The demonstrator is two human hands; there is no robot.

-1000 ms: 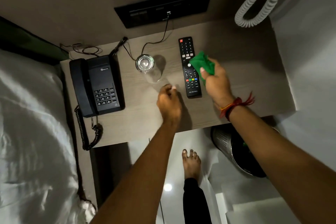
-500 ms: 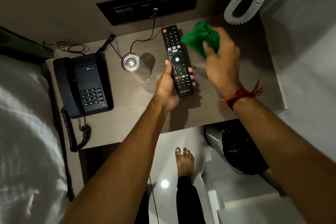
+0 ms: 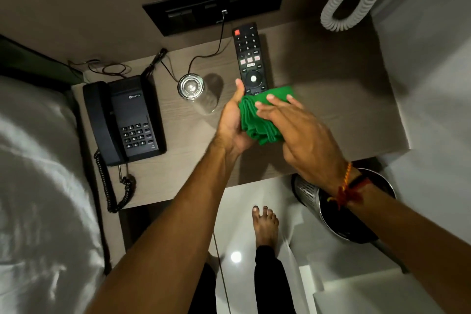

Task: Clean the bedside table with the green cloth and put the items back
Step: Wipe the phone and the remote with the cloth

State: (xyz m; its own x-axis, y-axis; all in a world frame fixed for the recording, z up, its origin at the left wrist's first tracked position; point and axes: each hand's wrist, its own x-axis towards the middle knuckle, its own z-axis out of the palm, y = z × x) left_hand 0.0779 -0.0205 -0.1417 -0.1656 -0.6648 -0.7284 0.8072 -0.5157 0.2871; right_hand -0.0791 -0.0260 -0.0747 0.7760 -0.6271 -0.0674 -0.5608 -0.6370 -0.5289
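My left hand (image 3: 233, 122) holds the lower end of a black remote control (image 3: 249, 58), lifted above the wooden bedside table (image 3: 331, 99). The green cloth (image 3: 260, 120) is bunched over the remote's lower half, and my right hand (image 3: 298, 130) presses on it with fingers spread. The remote's bottom buttons are hidden under the cloth. A clear drinking glass (image 3: 195, 92) stands on the table just left of my left hand. A black desk phone (image 3: 122, 120) sits at the table's left end.
A black switch panel (image 3: 216, 2) on the wall has a thin cable running down to the table. A grey coiled cord (image 3: 356, 0) hangs at top right. A metal waste bin (image 3: 331, 206) stands on the floor under the table's right front. White bedding (image 3: 38, 186) lies left.
My left hand took the remote off the table and lifted it. My right hand swung the green cloth up and away, then brought it down onto the remote's lower half.
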